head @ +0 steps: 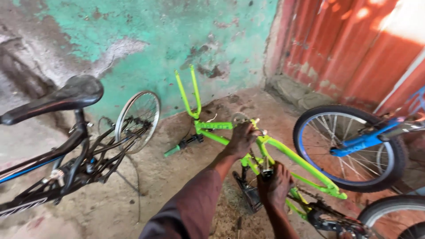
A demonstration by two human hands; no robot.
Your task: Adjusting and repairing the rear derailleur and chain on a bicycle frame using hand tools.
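A lime green bicycle frame (301, 161) lies upside down on the dirt floor, its fork (188, 90) pointing up at the wall. My left hand (241, 139), on a dark-sleeved arm, is closed around the crank beside the small chainring (239, 117). My right hand (275, 186) is wrapped around a frame tube lower down, with a small dark metal part (267, 173) showing at my fingertips. A black pedal (249, 192) hangs just left of that hand. The chain (310, 194) runs along the frame's rear.
A black bicycle (66, 163) with a black saddle (57, 98) stands at the left, its wheel (137, 119) near the peeling green wall. A blue bicycle's wheel (349, 148) stands at the right before red corrugated sheeting (354, 53). Another tyre (394, 217) sits at bottom right.
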